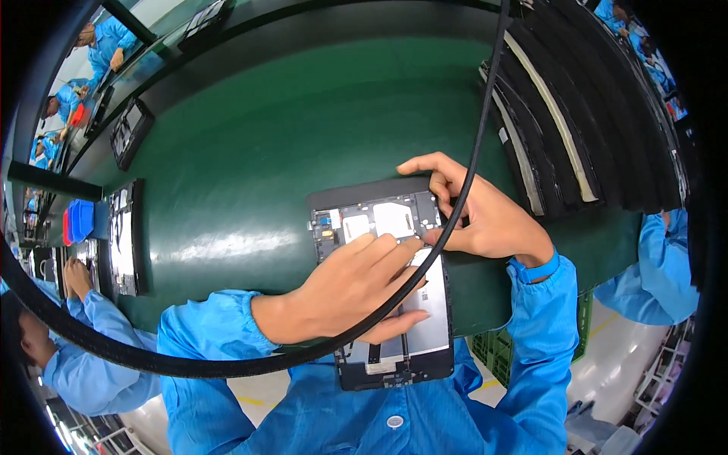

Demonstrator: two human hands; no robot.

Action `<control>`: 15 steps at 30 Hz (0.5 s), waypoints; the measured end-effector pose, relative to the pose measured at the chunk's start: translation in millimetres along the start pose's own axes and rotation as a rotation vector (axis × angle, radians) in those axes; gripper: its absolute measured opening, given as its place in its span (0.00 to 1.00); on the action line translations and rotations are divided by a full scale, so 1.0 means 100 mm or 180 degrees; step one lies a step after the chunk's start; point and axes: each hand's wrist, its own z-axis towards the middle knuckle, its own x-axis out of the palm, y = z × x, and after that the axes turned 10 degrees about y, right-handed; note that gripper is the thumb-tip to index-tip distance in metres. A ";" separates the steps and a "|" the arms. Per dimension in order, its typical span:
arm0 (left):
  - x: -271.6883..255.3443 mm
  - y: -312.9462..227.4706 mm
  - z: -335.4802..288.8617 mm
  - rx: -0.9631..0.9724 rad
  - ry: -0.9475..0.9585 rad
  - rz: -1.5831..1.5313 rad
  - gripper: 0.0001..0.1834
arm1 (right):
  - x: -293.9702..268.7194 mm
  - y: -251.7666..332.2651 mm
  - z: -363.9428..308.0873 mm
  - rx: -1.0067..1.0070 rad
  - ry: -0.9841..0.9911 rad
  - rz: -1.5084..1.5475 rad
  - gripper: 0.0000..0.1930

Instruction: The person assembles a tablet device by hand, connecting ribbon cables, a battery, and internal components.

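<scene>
One black, rectangular, silver-panelled opened tablet [434,303], long axis twelve-to-six, lying directly under my half-curled left hand [353,287]; my right hand [487,221], forefinger wide of thumb, at its two-o'clock edge, grip I cannot tell.

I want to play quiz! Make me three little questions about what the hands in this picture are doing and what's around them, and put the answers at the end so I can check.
1. Pick one. The left hand and right hand are over:
A. a closed book
B. an opened, tablet-like device with its inside parts showing
C. a plate of food

2. True or false? There is a blue wristband on the right wrist.

3. Fill in the missing colour: the tabletop is ____.

Key: 1. B; 2. True; 3. green
</scene>
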 end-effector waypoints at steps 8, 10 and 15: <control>-0.01 0.15 -0.01 0.0093 -0.0234 -0.0545 0.14 | -0.02 0.02 -0.01 0.0127 0.0053 0.0213 0.46; -0.02 0.21 -0.01 0.0103 -0.0197 -0.0541 0.13 | -0.03 0.01 -0.01 0.0189 0.0060 0.0304 0.46; -0.01 0.26 -0.05 0.0113 -0.0190 -0.0691 0.15 | -0.01 -0.05 -0.02 0.0230 0.0061 0.0551 0.47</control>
